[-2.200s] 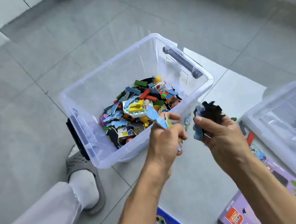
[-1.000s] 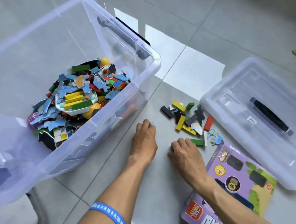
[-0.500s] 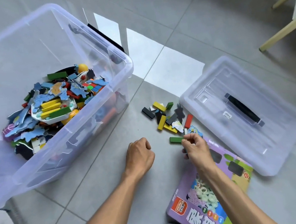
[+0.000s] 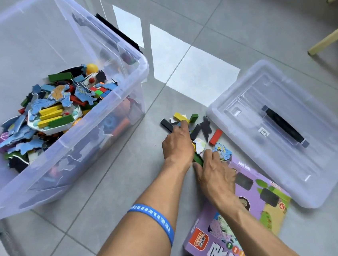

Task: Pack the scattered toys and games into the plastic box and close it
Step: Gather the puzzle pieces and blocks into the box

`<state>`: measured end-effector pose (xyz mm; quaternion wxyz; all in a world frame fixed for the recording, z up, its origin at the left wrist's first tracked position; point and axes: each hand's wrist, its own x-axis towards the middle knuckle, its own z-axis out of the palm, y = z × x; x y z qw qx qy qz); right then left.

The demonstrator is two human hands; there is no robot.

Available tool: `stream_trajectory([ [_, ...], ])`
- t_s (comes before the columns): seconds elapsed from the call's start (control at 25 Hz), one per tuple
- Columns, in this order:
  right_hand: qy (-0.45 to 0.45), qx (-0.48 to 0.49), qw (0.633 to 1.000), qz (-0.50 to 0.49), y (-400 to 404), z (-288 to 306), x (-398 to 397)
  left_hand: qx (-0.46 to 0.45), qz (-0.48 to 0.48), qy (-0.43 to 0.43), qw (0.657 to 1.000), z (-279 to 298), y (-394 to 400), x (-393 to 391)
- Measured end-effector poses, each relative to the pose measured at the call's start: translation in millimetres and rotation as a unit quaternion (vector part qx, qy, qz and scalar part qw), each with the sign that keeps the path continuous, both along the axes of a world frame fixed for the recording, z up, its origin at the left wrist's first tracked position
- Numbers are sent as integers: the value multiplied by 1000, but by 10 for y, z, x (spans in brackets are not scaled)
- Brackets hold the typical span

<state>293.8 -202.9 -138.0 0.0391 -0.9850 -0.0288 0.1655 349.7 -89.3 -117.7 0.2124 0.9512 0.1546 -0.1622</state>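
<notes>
Grey tiled floor [image 4: 235,16] fills frame; bright sunlit patches upper centre; two pale wooden legs [image 4: 329,38] upper right. Clear box [image 4: 107,105] upper left, open, part-filled with blocks and puzzle pieces. Clear lid [image 4: 285,128] with black handle flat on floor, right. Purple game box [image 4: 253,200] lower right, under right forearm. Loose pile [image 4: 197,129] of blocks and pieces centre, between box and lid. Left hand [image 4: 177,142] on pile, fingers curled over pieces. Right hand [image 4: 215,171] just beside, fingers clamped on green block [image 4: 197,158].
</notes>
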Motion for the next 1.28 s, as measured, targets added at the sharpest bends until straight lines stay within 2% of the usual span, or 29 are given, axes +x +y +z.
stream_trajectory([
  [0.08, -9, -19, 999, 30, 10, -8, -20, 29, -78, -15, 996, -16, 72, -56],
  [0.12, -12, -28, 998, 48, -3, -5, -32, 8, -82, -22, 996, -13, 112, -109],
  [0.16, -12, -30, 997, 64, -22, 7, -35, -25, -46, -24, 998, -10, 155, -172],
  [0.2, -11, -15, 998, 67, -45, 26, -25, -77, 34, -16, 996, -6, 214, -230],
  [0.24, -10, 30, 998, 47, -79, 62, 2, -138, 136, 7, 981, 6, 287, -265],
  [0.28, 4, 112, 994, 4, -117, 110, 41, -201, 234, 36, 951, 1, 365, -271],
  [0.32, 32, 223, 973, -54, -144, 183, 82, -259, 306, 58, 914, -10, 437, -269],
  [0.36, 56, 334, 933, -118, -157, 274, 123, -294, 343, 68, 890, -25, 491, -256],
  [0.4, 62, 403, 899, -161, -168, 349, 161, -302, 355, 62, 883, -27, 525, -220],
  [0.44, 54, 422, 888, -177, -161, 410, 209, -295, 352, 45, 887, -25, 531, -156],
  [0.52, 29, 363, 919, -153, -111, 441, 330, -241, 288, -1, 927, -26, 499, -19],
  [0.6, 9, 246, 961, -125, -25, 413, 510, -165, 160, -33, 973, -50, 473, 95],
  [0.68, 0, 144, 986, -88, 82, 340, 713, -100, 56, -5, 993, -89, 521, 140],
  [0.8, 23, 62, 997, -49, 259, 160, 892, -60, -9, 58, 996, -172, 621, -39],
  [0.88, 33, 48, 997, -44, 385, 81, 899, -87, -19, 52, 995, -192, 683, -267],
  [1.0, 54, 77, 994, -50, 420, 9, 818, -156, 17, 58, 986, -208, 777, -551],
  [1.08, 85, 131, 985, -79, 346, 54, 687, -187, 71, 81, 976, -194, 775, -719],
  [1.12, 101, 184, 970, -120, 302, 111, 609, -220, 127, 88, 963, -164, 746, -797],
  [1.16, 122, 263, 941, -175, 283, 215, 503, -284, 213, 87, 931, -95, 705, -870],
  [1.2, 148, 359, 893, -227, 301, 362, 373, -383, 310, 82, 866, 21, 675, -948],
  [1.28, 219, 523, 775, -279, 405, 720, 107, -585, 438, 62, 680, 352, 641, -1103],
])
